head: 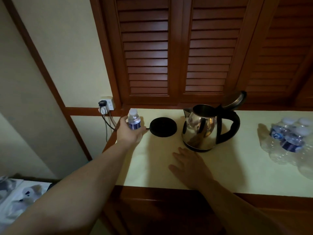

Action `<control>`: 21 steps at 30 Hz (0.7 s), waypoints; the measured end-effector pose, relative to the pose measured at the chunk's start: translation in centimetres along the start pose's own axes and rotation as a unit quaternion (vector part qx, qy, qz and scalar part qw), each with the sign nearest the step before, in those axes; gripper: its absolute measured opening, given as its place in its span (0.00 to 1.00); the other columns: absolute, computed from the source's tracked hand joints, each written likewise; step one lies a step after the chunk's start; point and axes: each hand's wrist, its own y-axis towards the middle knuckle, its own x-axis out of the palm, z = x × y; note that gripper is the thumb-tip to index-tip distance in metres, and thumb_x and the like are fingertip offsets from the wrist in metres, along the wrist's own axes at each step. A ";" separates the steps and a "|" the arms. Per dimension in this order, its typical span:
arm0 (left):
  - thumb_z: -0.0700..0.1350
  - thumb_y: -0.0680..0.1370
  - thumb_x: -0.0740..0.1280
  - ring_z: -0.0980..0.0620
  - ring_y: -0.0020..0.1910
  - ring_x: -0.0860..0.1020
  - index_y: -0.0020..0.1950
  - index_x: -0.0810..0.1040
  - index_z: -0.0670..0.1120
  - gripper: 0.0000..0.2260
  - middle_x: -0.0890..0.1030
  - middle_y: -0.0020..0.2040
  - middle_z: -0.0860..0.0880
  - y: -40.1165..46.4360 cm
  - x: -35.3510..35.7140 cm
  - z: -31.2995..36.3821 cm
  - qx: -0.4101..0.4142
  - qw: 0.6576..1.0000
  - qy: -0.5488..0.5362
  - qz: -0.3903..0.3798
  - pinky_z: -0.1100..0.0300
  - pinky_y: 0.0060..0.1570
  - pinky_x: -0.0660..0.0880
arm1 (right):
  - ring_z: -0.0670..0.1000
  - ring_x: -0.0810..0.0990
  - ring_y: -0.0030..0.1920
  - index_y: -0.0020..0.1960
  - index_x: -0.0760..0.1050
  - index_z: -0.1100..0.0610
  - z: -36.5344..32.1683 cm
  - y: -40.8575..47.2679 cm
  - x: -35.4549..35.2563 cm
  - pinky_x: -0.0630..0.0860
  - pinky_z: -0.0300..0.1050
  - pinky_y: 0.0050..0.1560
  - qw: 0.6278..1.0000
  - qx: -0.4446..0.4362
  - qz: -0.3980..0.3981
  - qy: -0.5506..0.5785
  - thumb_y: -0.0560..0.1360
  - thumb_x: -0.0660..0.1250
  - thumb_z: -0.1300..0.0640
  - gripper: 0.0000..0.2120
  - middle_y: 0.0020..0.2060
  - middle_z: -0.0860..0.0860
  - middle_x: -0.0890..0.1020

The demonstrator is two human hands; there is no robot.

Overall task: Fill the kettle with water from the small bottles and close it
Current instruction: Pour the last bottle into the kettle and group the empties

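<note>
Dim warm light, soft shadows, wide-angle bending at edges, slight blur.

A pale yellow counter (237,167) holds a shiny kettle (201,131). Left of the kettle lies its round black base (163,127). Right of the kettle sits a pack of water bottles (291,141).

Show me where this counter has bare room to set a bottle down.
Bare counter lies between the kettle and the pack of bottles, and along the front edge between the two hands. It is tighter at the left end, where the left hand grips a bottle beside the black base.
</note>
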 end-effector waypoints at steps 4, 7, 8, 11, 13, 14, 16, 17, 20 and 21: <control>0.50 0.72 0.80 0.50 0.52 0.82 0.60 0.75 0.50 0.21 0.82 0.51 0.54 -1.4 0.5 -0.9 0.043 0.999 -0.019 -0.024 0.57 0.48 0.77 | 0.46 0.50 0.83 0.83 0.59 0.44 0.0 0.0 -0.1 0.44 0.47 0.81 1.000 -0.001 0.000 0.007 0.81 0.55 0.32 0.33 0.84 0.45 0.54; 0.50 0.70 0.81 0.51 0.49 0.84 0.58 0.78 0.53 0.20 0.84 0.50 0.53 -3.3 1.2 -1.9 0.032 0.996 -0.044 -0.064 0.50 0.51 0.82 | 0.46 0.51 0.82 0.82 0.60 0.44 0.0 -0.1 -0.1 0.45 0.47 0.80 1.000 -0.001 0.008 0.003 0.81 0.55 0.31 0.33 0.83 0.45 0.56; 0.48 0.69 0.82 0.50 0.50 0.84 0.57 0.79 0.54 0.20 0.85 0.50 0.52 -4.0 1.5 -2.1 0.014 0.994 -0.070 -0.084 0.46 0.54 0.82 | 0.46 0.52 0.82 0.82 0.61 0.44 0.0 -0.1 -0.1 0.46 0.47 0.80 1.000 -0.002 0.012 0.000 0.81 0.55 0.32 0.33 0.83 0.45 0.57; 0.49 0.67 0.83 0.49 0.50 0.84 0.55 0.79 0.55 0.20 0.85 0.50 0.53 -6.2 2.7 -2.7 0.021 0.992 -0.060 -0.112 0.43 0.53 0.83 | 0.47 0.56 0.81 0.81 0.65 0.46 0.0 -0.3 -0.2 0.48 0.44 0.79 0.999 -0.005 0.030 0.013 0.83 0.56 0.36 0.29 0.82 0.46 0.60; 0.57 0.66 0.81 0.54 0.48 0.83 0.54 0.79 0.57 0.21 0.85 0.49 0.56 -7.7 3.1 -2.9 0.063 0.991 -0.002 -0.114 0.48 0.50 0.82 | 0.47 0.59 0.80 0.79 0.68 0.47 0.1 -0.4 -0.2 0.49 0.40 0.78 0.998 -0.005 0.053 0.045 0.84 0.57 0.39 0.26 0.81 0.47 0.64; 0.59 0.66 0.81 0.56 0.48 0.83 0.54 0.79 0.57 0.21 0.84 0.49 0.57 -8.3 3.2 -2.8 0.073 0.990 0.007 -0.119 0.49 0.50 0.82 | 0.47 0.61 0.80 0.78 0.70 0.48 0.3 -0.3 -0.1 0.50 0.38 0.76 0.996 -0.002 0.065 0.064 0.85 0.58 0.40 0.25 0.80 0.47 0.66; 0.59 0.68 0.80 0.58 0.48 0.82 0.56 0.78 0.58 0.20 0.84 0.49 0.58 -9.0 3.3 -2.7 0.082 0.988 0.016 -0.129 0.52 0.50 0.81 | 0.47 0.64 0.78 0.75 0.74 0.49 0.6 -0.2 0.2 0.52 0.35 0.73 0.991 0.006 0.083 0.101 0.85 0.59 0.42 0.23 0.78 0.47 0.70; 0.59 0.68 0.80 0.59 0.49 0.82 0.56 0.78 0.59 0.20 0.84 0.50 0.59 -9.2 3.4 -2.6 0.084 0.988 0.022 -0.130 0.53 0.50 0.81 | 0.48 0.67 0.76 0.73 0.76 0.50 0.6 0.0 0.2 0.55 0.37 0.73 0.988 0.012 0.090 0.127 0.84 0.60 0.43 0.21 0.75 0.48 0.72; 0.58 0.68 0.81 0.59 0.48 0.82 0.55 0.79 0.59 0.20 0.84 0.48 0.59 -9.2 3.2 -2.3 0.089 0.988 0.025 -0.126 0.54 0.49 0.80 | 0.50 0.79 0.55 0.52 0.82 0.53 -0.1 0.4 -1.2 0.75 0.53 0.58 0.958 -0.001 0.169 0.232 0.83 0.58 0.44 0.18 0.53 0.52 0.83; 0.58 0.68 0.81 0.59 0.47 0.82 0.54 0.79 0.58 0.19 0.84 0.48 0.59 -9.2 3.2 -2.3 0.088 0.988 0.025 -0.124 0.53 0.49 0.80 | 0.50 0.78 0.48 0.47 0.80 0.55 -0.7 0.7 -2.3 0.76 0.55 0.50 0.944 -0.015 0.201 0.261 0.83 0.56 0.44 0.19 0.45 0.52 0.81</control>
